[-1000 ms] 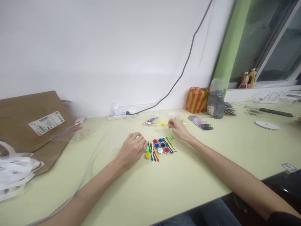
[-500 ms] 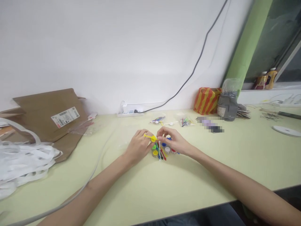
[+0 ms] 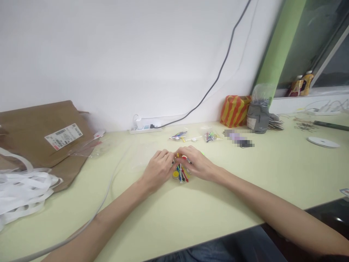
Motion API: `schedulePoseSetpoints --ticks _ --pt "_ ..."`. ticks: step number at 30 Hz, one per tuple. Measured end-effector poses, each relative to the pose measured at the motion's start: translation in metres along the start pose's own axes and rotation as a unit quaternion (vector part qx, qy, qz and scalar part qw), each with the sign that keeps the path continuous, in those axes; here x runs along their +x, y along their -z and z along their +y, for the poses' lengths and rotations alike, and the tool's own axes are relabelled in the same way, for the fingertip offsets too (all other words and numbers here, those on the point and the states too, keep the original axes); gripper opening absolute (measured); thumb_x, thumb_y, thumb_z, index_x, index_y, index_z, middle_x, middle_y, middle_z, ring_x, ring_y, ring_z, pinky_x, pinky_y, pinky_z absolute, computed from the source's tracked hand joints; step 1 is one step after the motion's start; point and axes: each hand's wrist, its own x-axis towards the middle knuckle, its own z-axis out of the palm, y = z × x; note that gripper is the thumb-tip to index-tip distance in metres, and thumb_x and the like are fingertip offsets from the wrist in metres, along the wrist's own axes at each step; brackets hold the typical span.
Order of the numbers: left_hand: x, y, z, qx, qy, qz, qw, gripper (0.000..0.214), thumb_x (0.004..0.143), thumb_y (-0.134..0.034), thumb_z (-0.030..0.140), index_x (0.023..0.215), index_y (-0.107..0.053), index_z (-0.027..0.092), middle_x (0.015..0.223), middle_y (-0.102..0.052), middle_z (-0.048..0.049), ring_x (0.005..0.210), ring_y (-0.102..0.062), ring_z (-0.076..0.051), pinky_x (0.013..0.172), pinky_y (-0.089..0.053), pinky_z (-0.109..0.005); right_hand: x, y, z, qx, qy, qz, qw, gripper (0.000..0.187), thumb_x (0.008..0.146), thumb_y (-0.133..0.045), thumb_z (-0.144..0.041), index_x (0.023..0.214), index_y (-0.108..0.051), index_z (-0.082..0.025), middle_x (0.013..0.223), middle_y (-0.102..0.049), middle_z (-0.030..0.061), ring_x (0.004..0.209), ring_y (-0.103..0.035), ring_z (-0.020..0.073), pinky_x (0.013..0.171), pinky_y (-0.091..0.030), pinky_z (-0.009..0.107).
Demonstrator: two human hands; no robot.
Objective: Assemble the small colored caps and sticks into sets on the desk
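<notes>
My left hand (image 3: pixel 159 168) and my right hand (image 3: pixel 195 163) meet over a small cluster of coloured plastic pieces, their fingertips nearly touching. A sliver of a yellow arrow spinner (image 3: pixel 178 155) shows between the bent fingers of both hands; most of it is hidden. Below the fingertips lie several thin arrows, among them a white arrow (image 3: pixel 180 176) and a red arrow (image 3: pixel 185 177). A round yellow-topped piece (image 3: pixel 175 175) sits beside my left thumb. Other round pieces are mostly covered by my right hand.
Behind my hands lie small clear bags of coloured parts (image 3: pixel 211 137) and a power strip (image 3: pixel 144 128). Brown cardboard (image 3: pixel 35 134) and white strapping (image 3: pixel 24 193) are at left. A striped bag (image 3: pixel 234 111) stands back right; a grey cable (image 3: pixel 110 185) crosses my left forearm.
The yellow arrow spinner, earlier plainly visible across the fingertips, is now mostly hidden between my hands. My right hand has come lower and left over the pieces. The camera view has shifted slightly.
</notes>
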Motion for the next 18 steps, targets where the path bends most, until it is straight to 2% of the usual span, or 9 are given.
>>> schedulePoseSetpoints --ticks 2,4,7,9,11,13,15,18 --pt "0.001 -0.001 0.002 0.002 -0.011 0.000 1.000 0.013 0.099 -0.043 0.022 0.089 -0.051 0.019 0.080 -0.061 -0.0053 0.079 -0.055 -0.022 0.074 -0.044 -0.037 0.001 0.003 -0.002 0.020 0.000 -0.002 1.000 0.017 0.101 -0.043 -0.028 0.086 -0.047 -0.022 0.082 -0.060 0.0036 0.077 -0.052 0.0185 0.078 -0.041 0.033" --pt "0.002 -0.002 0.004 -0.007 -0.017 0.003 1.000 0.009 0.096 -0.044 0.020 0.090 -0.051 0.019 0.081 -0.060 -0.0059 0.081 -0.054 -0.023 0.074 -0.045 -0.037 0.002 0.006 -0.003 0.084 -0.018 -0.018 0.996 0.019 0.099 -0.045 -0.030 0.082 -0.043 -0.022 0.077 -0.058 0.0014 0.072 -0.051 0.0168 0.072 -0.041 0.031" --pt "0.003 0.000 0.006 -0.033 -0.031 0.004 0.999 0.007 0.089 -0.044 0.016 0.089 -0.050 0.020 0.083 -0.060 -0.0068 0.083 -0.054 -0.024 0.075 -0.046 -0.037 0.003 0.015 -0.001 0.215 -0.063 -0.057 0.973 0.027 0.098 -0.046 -0.040 0.079 -0.040 -0.023 0.063 -0.052 -0.0033 0.058 -0.048 0.0137 0.060 -0.040 0.027" --pt "0.003 0.002 0.004 -0.044 -0.034 0.006 0.998 0.009 0.086 -0.044 0.014 0.088 -0.051 0.020 0.082 -0.060 -0.0069 0.082 -0.054 -0.024 0.076 -0.046 -0.038 0.003 0.024 0.005 0.252 -0.089 -0.038 0.963 0.029 0.096 -0.049 -0.044 0.080 -0.040 -0.023 0.057 -0.049 -0.0051 0.052 -0.047 0.0128 0.057 -0.040 0.026" --pt "0.002 0.004 0.000 -0.047 -0.024 0.010 0.999 0.010 0.087 -0.044 0.014 0.089 -0.052 0.020 0.082 -0.061 -0.0069 0.081 -0.054 -0.023 0.076 -0.046 -0.038 0.003 0.032 0.016 0.223 -0.114 0.015 0.968 0.027 0.095 -0.051 -0.044 0.082 -0.043 -0.022 0.056 -0.052 -0.0048 0.051 -0.050 0.0128 0.057 -0.041 0.026" --pt "0.001 0.004 -0.005 -0.047 -0.004 0.012 0.999 0.009 0.089 -0.044 0.016 0.090 -0.052 0.020 0.082 -0.061 -0.0063 0.080 -0.054 -0.022 0.075 -0.046 -0.037 0.003 0.039 0.029 0.140 -0.144 0.045 0.979 0.027 0.095 -0.049 -0.041 0.078 -0.046 -0.021 0.056 -0.055 -0.0033 0.052 -0.053 0.0128 0.059 -0.040 0.025" --pt "-0.001 0.002 -0.010 -0.046 0.011 0.008 0.999 0.008 0.092 -0.045 0.020 0.090 -0.052 0.019 0.082 -0.061 -0.0056 0.079 -0.054 -0.022 0.074 -0.046 -0.036 0.002 0.042 0.042 0.032 -0.172 0.030 0.984 0.033 0.095 -0.048 -0.037 0.067 -0.046 -0.020 0.054 -0.053 -0.0020 0.052 -0.050 0.0120 0.058 -0.035 0.025" --pt "-0.002 0.000 -0.013 -0.039 0.016 0.002 0.999 0.009 0.095 -0.044 0.023 0.090 -0.051 0.019 0.081 -0.060 -0.0056 0.078 -0.054 -0.021 0.074 -0.046 -0.036 0.001 0.042 0.055 -0.111 -0.195 -0.053 0.973 0.039 0.090 -0.050 -0.030 0.053 -0.045 -0.018 0.050 -0.048 -0.0006 0.050 -0.042 0.0110 0.055 -0.026 0.028"
